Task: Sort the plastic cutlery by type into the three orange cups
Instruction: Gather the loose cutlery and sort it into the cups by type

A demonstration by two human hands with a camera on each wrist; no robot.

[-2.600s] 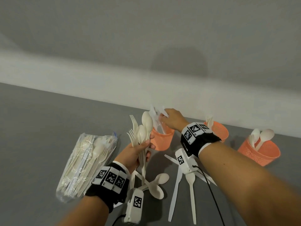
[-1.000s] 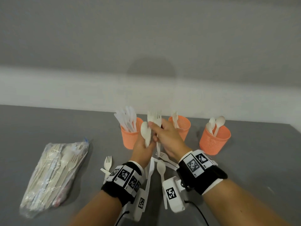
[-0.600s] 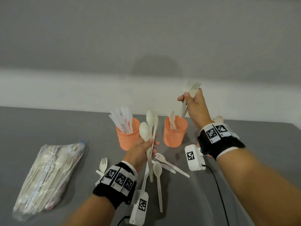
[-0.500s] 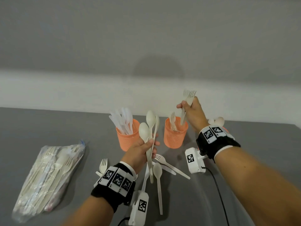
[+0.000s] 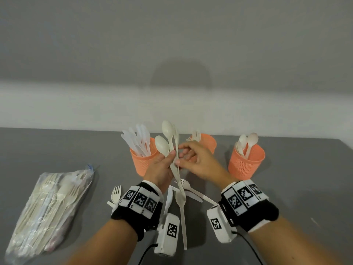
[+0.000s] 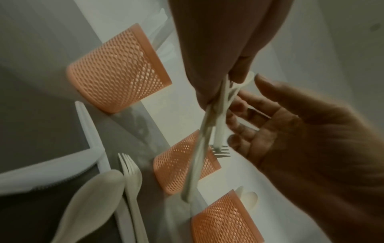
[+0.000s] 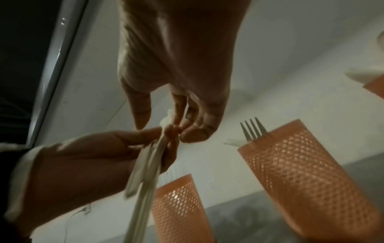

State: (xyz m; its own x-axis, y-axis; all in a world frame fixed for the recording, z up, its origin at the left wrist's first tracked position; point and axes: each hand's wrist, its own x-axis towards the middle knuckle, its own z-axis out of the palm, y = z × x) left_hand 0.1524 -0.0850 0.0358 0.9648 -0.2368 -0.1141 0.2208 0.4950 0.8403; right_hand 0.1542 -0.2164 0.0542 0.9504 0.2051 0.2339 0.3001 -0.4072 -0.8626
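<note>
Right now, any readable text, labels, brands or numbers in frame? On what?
No readable words, brands or numbers.
Left wristband: black-and-white square code markers, with tiny characters under them, too small to read.
Right wristband: the same, unreadable.
Two white wrist cameras: one code marker each, no text.
Orange cups, cutlery bag: no print visible.

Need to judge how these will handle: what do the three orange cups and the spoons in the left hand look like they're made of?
The orange cups look like moulded plastic mesh: matte walls pierced by a regular grid of holes that light shines through in the wrist views. The spoons gripped by the left hand look like thin plastic, cream with a dull, slightly glossy finish and slim handles; a compostable material cannot be ruled out.
</note>
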